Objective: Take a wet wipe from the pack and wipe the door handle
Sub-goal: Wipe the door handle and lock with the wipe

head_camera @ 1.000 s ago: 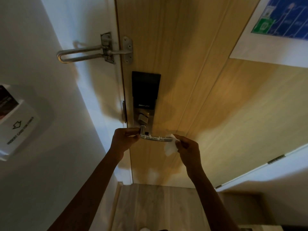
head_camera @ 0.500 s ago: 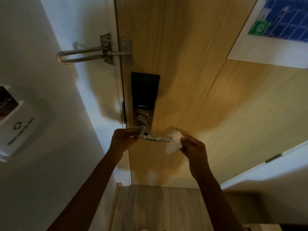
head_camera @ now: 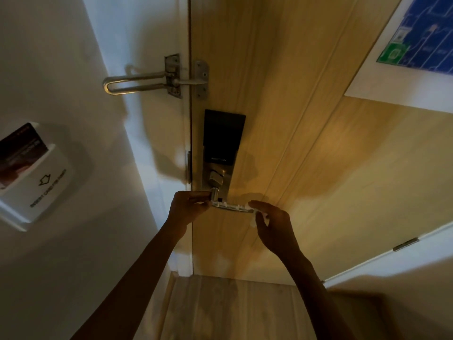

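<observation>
- The lever handle [head_camera: 232, 207] runs left to right across the wooden door [head_camera: 282, 143], pivot at its left end under the smart lock [head_camera: 221, 141].
- Your left hand [head_camera: 187, 209] grips that pivot end.
- Your right hand [head_camera: 272, 227], nearer the free tip, pinches the wet wipe [head_camera: 253, 223] just beside it; sweep leftward along the bar.

The left hand [head_camera: 187, 207] grips the pivot end of the door handle [head_camera: 231, 206]; the right hand [head_camera: 274, 224] presses a white wipe [head_camera: 253, 220] on its right tip.
</observation>
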A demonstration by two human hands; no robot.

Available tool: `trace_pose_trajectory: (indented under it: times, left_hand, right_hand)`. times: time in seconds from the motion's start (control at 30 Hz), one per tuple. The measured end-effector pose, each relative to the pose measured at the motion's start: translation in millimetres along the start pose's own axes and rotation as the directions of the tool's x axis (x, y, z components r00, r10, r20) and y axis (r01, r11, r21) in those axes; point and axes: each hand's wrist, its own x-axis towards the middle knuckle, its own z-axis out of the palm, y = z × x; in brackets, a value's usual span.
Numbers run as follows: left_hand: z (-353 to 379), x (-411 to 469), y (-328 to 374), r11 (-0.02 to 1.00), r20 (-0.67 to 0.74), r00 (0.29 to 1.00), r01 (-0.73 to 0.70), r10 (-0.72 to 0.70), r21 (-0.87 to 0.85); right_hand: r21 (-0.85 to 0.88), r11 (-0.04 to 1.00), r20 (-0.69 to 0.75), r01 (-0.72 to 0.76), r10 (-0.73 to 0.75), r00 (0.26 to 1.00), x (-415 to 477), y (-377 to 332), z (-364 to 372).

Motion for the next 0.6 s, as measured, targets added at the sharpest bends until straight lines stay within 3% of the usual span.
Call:
trace_pose_trajectory:
  times: [0.13, 0.27, 0.4, 0.6]
  left_hand:
    - [-2.4, 1.4, -1.3, 1.0, 0.013, 1.0, -0.012, 0.012, -0.005]
    - [-0.8, 0.8, -1.1, 0.999, -0.004, 0.999, -0.04, 0.04, 0.014]
    - [-0.6, 0.4, -2.7, 0.998, -0.012, 0.998, -0.055, 0.055, 0.008]
    - [0.8, 0.0, -3.5, 0.998, -0.008, 0.999, -0.047, 0.047, -0.044]
  right_hand:
    - [0.026, 0.999, 0.109, -0.032, 0.029, 0.994, 5.9, 6.8, -10.3]
    - [0.104, 0.99, 0.042, -0.092, 0.088, 0.995, 17.4, 4.9, -13.9]
    - [0.1, 0.993, -0.079, -0.056, 0.064, 0.995, 21.6, 1.9, -12.9]
    - [0.112, 0.987, -0.108, -0.112, 0.124, 0.986, 11.1, 3.1, -2.8]
